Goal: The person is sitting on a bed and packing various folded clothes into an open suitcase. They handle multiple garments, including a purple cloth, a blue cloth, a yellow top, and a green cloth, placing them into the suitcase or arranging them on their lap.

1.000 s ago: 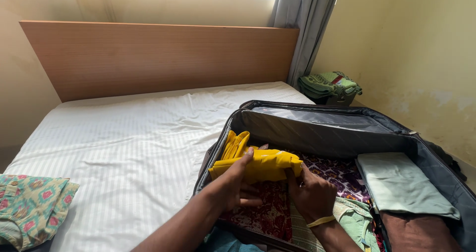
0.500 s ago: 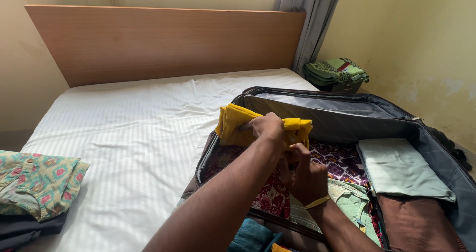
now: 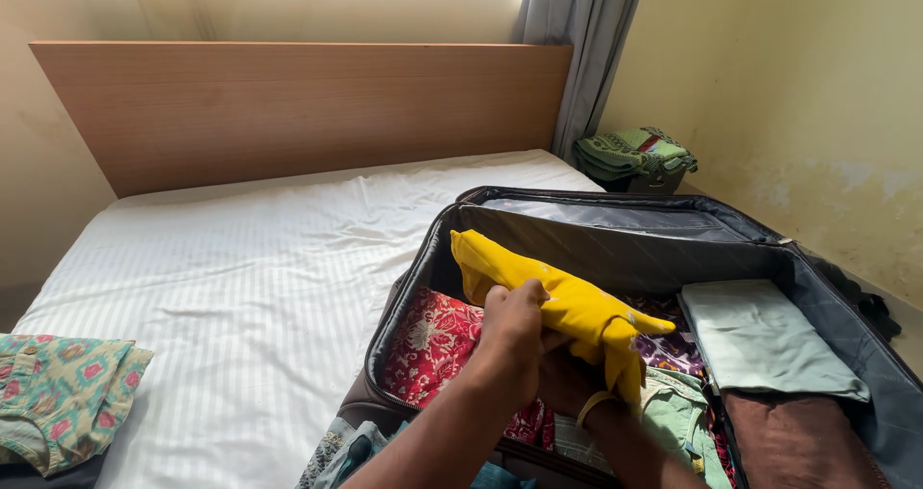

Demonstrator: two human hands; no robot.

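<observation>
Both hands are gripping a rolled yellow garment (image 3: 562,301) over the open suitcase (image 3: 615,258) at lower centre, left hand (image 3: 514,330) clamping on top, right hand (image 3: 567,378) pinching beneath, and keeping the roll tight looks key.

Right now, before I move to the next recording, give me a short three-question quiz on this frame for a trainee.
1. True or false: the yellow garment is held over the open suitcase.
2. Multiple choice: what lies at the right of the suitcase, on top of the brown fabric? A) a red patterned cloth B) a pale green folded cloth C) a pair of shoes
3. Short answer: what lies at the near left corner of the bed?

Key
1. True. The left hand closes its grip on it from above; the right hand is below, mostly hidden.
2. B, the pale green folded cloth.
3. A folded green floral garment.
</observation>
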